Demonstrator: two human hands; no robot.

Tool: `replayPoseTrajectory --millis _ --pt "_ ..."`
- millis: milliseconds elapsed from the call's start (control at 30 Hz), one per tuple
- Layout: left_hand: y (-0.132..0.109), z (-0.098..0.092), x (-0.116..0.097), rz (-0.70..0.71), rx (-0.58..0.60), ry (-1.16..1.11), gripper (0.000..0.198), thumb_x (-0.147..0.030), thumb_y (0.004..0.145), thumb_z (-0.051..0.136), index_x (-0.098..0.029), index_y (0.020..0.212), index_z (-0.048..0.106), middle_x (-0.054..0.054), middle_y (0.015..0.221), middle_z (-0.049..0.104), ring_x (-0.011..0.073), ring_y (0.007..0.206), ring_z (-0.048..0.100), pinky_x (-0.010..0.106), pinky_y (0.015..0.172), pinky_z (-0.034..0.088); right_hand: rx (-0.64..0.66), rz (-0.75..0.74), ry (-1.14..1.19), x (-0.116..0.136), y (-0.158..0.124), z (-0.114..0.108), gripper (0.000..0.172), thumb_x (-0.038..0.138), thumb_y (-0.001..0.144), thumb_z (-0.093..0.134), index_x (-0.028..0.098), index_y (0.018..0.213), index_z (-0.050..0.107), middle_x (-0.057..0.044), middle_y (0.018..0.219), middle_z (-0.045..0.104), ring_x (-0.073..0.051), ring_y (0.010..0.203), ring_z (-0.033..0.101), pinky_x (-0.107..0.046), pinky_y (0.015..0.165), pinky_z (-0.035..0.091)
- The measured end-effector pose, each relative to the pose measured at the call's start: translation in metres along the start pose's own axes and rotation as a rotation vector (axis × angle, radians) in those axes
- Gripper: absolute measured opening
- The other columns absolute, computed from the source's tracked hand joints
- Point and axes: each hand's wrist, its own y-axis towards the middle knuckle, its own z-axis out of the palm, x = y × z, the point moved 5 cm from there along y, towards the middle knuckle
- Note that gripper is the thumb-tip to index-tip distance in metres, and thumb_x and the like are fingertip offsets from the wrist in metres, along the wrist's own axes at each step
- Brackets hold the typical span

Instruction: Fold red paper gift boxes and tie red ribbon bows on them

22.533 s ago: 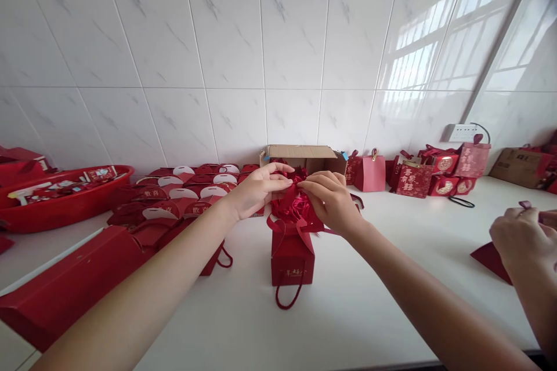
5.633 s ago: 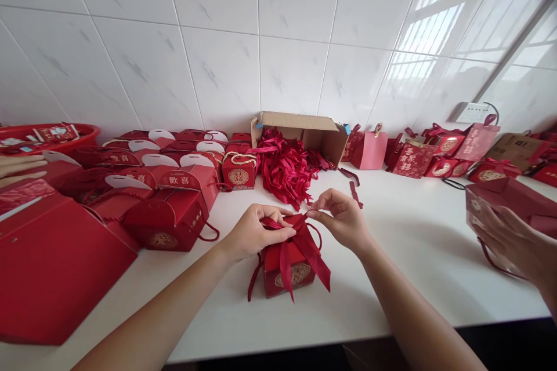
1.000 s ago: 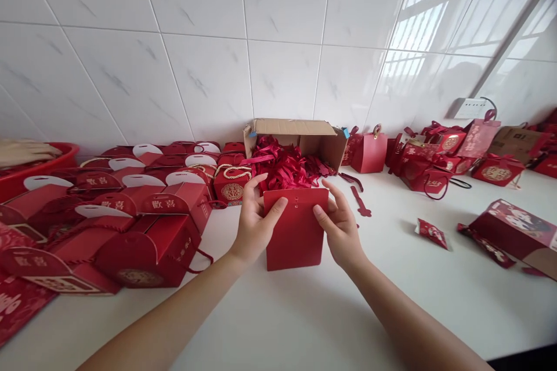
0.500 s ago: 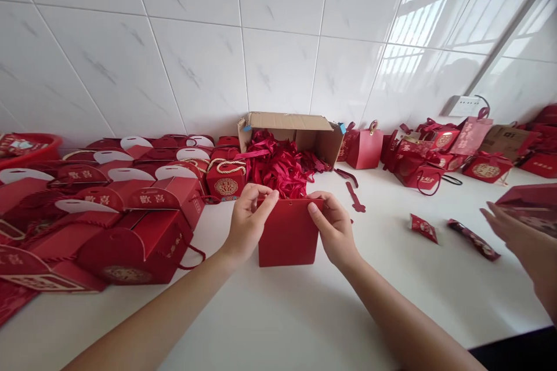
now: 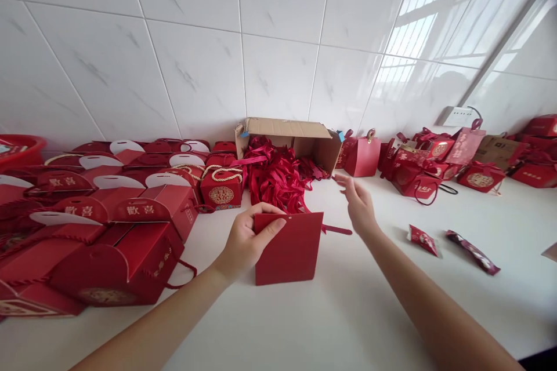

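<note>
My left hand [image 5: 252, 237] is closed on the upper left corner of a plain red paper gift box [image 5: 287, 252], thumb on the near face and fingers behind. The box stands upright on the white table, with a small hole near its top edge. My right hand [image 5: 357, 203] is away from the box, to its upper right, fingers stretched out near the cardboard box's right corner. Nothing shows in it. A dark red strap [image 5: 339, 230] lies just right of the gift box. Behind it, a heap of red ribbons [image 5: 278, 177] spills from an open cardboard box [image 5: 287, 126].
Several red handled gift boxes [image 5: 126, 261] crowd the left side. A box with a rope handle [image 5: 221, 188] stands beside the ribbons. More gift boxes [image 5: 415, 177] line the wall at right. A small red packet [image 5: 423, 240] and a long wrapped packet [image 5: 473, 251] lie on the right.
My right hand has let go of the gift box's top edge and moved up and right. My left hand still holds the box. The other person's hand at right has left view.
</note>
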Motion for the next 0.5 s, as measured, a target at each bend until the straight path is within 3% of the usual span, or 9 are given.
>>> replayPoseTrajectory --millis 100,200,300,500 --pt "-0.002 0.0 -0.002 0.048 -0.006 0.045 0.014 -0.033 0.08 0.069 -0.02 0.085 0.064 -0.002 0.074 0.069 0.0111 0.066 0.064 0.017 0.056 0.05 -0.089 0.061 -0.193 -0.046 0.041 -0.008 0.035 0.038 0.085 0.048 0.014 0.095 0.071 -0.016 0.114 0.06 -0.028 0.108 0.054 -0.042 0.094 0.042" --pt "-0.003 -0.001 -0.006 0.113 -0.019 0.114 0.01 -0.029 0.081 0.068 -0.02 0.084 0.065 -0.001 0.076 0.07 0.0101 0.069 0.065 0.016 0.06 0.05 -0.053 0.106 -0.362 -0.08 0.062 -0.007 0.027 0.021 0.08 0.048 0.017 0.088 0.073 -0.012 0.112 0.062 -0.027 0.112 0.051 -0.043 0.099 0.035" --pt "-0.002 -0.001 -0.006 0.123 -0.017 0.136 0.007 -0.027 0.083 0.066 -0.02 0.085 0.065 -0.002 0.077 0.07 0.0095 0.07 0.065 0.015 0.062 0.05 0.019 0.17 -0.495 -0.104 0.071 0.0 0.031 0.015 0.078 0.048 0.021 0.097 0.072 -0.01 0.11 0.064 -0.029 0.113 0.049 -0.047 0.1 0.031" --pt "-0.001 -0.002 -0.003 0.113 -0.013 0.15 0.005 -0.025 0.085 0.064 -0.022 0.087 0.067 -0.001 0.083 0.072 0.0099 0.078 0.067 0.015 0.069 0.052 0.105 0.303 -0.655 -0.135 0.084 0.013 0.039 0.018 0.079 0.056 0.021 0.118 0.064 -0.014 0.115 0.062 -0.034 0.12 0.044 -0.052 0.099 0.03"
